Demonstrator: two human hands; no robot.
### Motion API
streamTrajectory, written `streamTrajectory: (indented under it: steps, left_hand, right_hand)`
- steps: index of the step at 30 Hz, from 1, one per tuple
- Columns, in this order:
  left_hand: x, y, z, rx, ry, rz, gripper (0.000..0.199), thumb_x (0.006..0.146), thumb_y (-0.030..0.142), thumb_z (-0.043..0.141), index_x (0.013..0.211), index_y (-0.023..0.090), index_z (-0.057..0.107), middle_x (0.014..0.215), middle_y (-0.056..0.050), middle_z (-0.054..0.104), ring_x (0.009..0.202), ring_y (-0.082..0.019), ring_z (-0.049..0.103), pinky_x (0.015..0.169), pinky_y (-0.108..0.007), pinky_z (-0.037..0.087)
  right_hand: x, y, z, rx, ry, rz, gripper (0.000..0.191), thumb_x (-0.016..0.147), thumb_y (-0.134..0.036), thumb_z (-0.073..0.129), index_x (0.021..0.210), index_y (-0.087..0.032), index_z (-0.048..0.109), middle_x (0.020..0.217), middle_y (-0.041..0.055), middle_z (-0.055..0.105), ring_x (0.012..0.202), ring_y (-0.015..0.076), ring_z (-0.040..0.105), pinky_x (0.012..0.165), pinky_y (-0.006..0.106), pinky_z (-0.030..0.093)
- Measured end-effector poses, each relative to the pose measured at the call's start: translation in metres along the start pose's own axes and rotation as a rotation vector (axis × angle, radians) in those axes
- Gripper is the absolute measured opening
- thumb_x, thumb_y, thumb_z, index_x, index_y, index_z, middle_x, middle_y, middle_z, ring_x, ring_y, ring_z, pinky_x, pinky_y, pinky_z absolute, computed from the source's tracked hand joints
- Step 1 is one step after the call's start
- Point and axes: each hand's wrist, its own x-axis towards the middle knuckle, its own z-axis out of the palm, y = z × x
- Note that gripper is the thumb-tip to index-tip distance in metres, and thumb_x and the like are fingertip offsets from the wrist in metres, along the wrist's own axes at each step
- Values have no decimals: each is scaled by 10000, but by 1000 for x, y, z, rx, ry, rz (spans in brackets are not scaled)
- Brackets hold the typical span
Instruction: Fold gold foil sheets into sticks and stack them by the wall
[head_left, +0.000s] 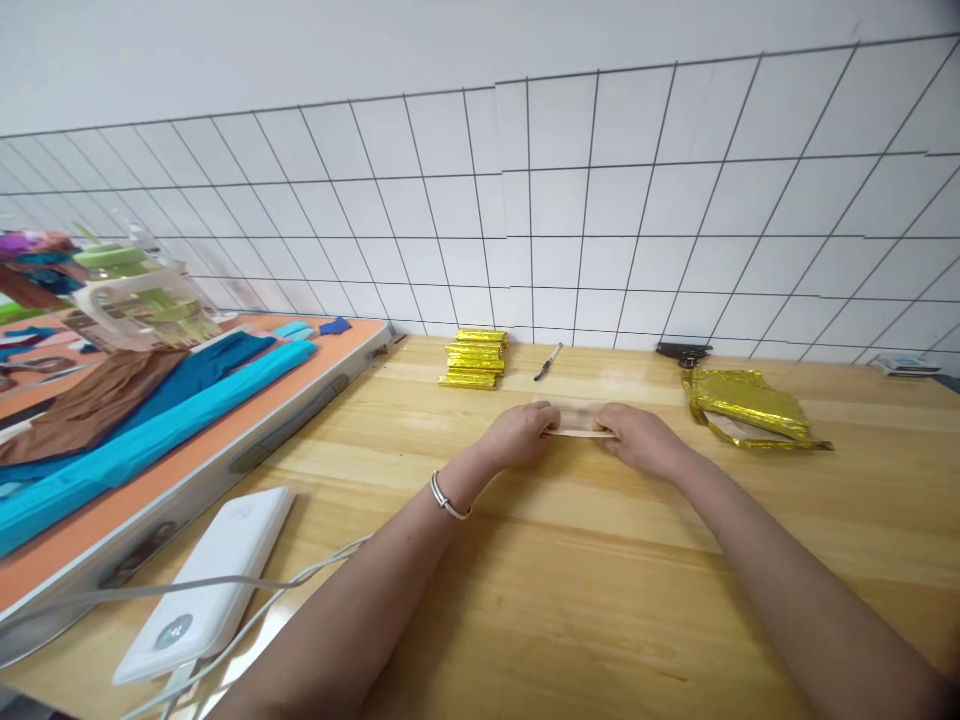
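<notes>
Between my two hands, just above the wooden table (577, 560), is a small pale, flat piece (576, 418) that looks thin. My left hand (523, 430) grips its left end with curled fingers, and a silver bracelet is round that wrist. The right end is pinched by my right hand (632, 432). Several gold foil rolls (474, 358) lie in a row behind my left hand. A pen (548, 362) rests to their right. Beyond my right hand sits a folded gold foil sheet (754, 402) with a loose strip at its front.
A white power bank (210, 580) with cables lies at the front left. Behind it, an orange-topped board (330, 360) carries blue and brown cloth (105, 400) and a green-lidded jug (142, 290). A black clip (682, 352) sits by the gridded wall.
</notes>
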Motion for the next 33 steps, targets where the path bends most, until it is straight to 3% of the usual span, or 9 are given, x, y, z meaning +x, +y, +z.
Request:
streamTrajectory:
  steps: [8,14,19,23,27,33]
  left_hand:
    - [-33,9,0,-64,-45,93,90,786,165,510,862,177,558,894,-40,574,820,-165,540,711,-246,410]
    - [-67,13,-3,-267,-26,145,131,764,102,526,870,168,565,883,-53,579,873,-178,529,774,-275,415]
    - [-81,24,-9,-365,-16,114,151,758,97,556,890,169,570,981,-61,571,953,-185,508,841,-294,405]
    - [-93,30,-15,-389,-23,55,105,823,156,523,916,181,565,994,-62,575,943,-184,511,838,-308,402]
    - [-108,30,-15,-414,-50,-75,176,789,95,528,930,195,564,993,-56,571,935,-185,513,837,-318,409]
    - [-120,28,-11,-627,-33,-286,404,646,-8,573,980,216,548,1332,-72,351,1170,-237,394,838,-311,444]
  right_hand:
    - [-24,-1,-6,4,-84,-88,246,733,-110,500,929,-234,584,964,33,603,881,194,554,713,278,400]
    - [-57,-6,9,147,-35,-113,232,815,-124,422,908,-235,603,922,34,613,885,184,544,762,300,429]
    - [-68,-14,12,285,23,-131,218,776,-88,444,889,-217,580,971,54,594,962,195,514,816,328,433]
    - [-76,-22,9,369,-6,-111,233,713,-50,465,856,-211,555,1093,67,567,1049,205,484,861,351,427]
    - [-86,-26,10,360,-53,-113,253,721,-46,452,873,-223,550,1116,56,566,1071,209,476,899,383,405]
    - [-96,-31,13,462,-73,-98,244,728,-61,459,882,-228,546,1082,52,583,1030,198,504,847,348,428]
